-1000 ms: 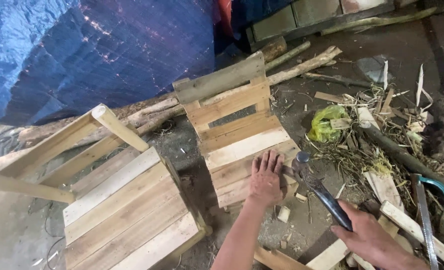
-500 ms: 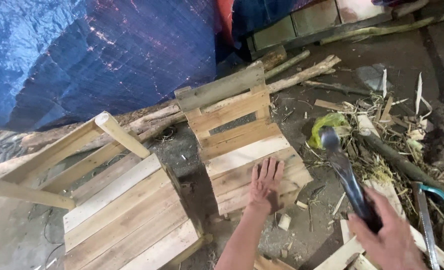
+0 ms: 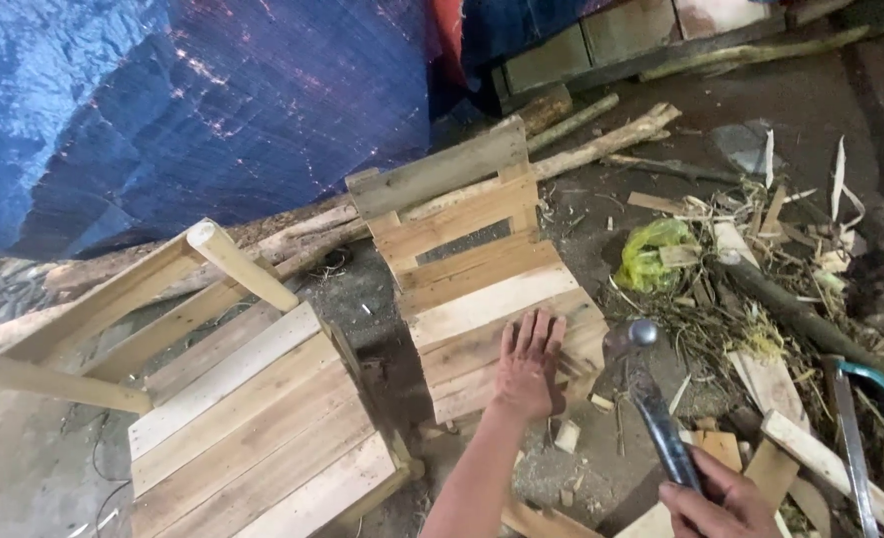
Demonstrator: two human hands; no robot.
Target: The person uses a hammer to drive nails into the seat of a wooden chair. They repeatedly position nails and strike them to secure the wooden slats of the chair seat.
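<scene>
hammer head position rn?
In the head view the hammer sits lower right, gripped by the right hand. Its metal head is just right of the slatted wooden seat, beside the left hand lying flat on the slats.

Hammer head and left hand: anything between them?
Head view: only the slatted wooden seat, where the left hand presses flat; the hammer head, swung by the right hand, hangs beside it.

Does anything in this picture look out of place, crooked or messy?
Yes. The ground on the right is littered with wood scraps and splinters, with a crumpled yellow-green bag among them. A hand saw lies loose in the debris. The left hand presses flat on the slatted wooden piece, close to the hammer that the right hand holds.
</scene>
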